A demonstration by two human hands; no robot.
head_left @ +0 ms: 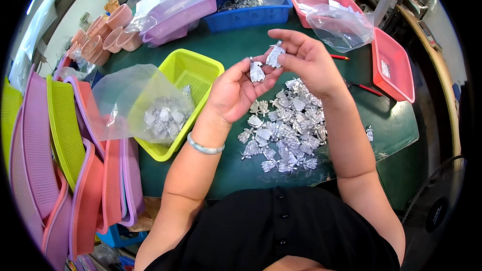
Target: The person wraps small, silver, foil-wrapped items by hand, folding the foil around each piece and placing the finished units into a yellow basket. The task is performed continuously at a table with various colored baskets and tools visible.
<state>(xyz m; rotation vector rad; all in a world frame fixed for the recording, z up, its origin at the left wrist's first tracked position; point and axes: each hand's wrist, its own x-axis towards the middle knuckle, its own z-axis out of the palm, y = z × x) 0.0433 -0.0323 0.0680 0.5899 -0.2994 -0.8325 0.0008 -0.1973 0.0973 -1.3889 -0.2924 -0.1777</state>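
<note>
Both hands are raised over a heap of small silver metal castings (291, 125) on the dark green tabletop (221, 170). My left hand (228, 95), palm up, has one silver casting (257, 72) held at its fingers. Between the thumb and fingers of my right hand (314, 65) is another silver casting (275, 55), close beside the first. Left of my left forearm stands a yellow-green basket (213, 68). In it lies an open clear plastic bag (113, 93) containing more silver castings (165, 120).
Stacked purple, pink and green baskets (37, 135) crowd the left side. Blue (246, 20), purple (201, 7) and pink trays (396, 65) line the far and right edges. Red-handled tools (369, 90) lie right of the heap. A fan (437, 211) stands at lower right.
</note>
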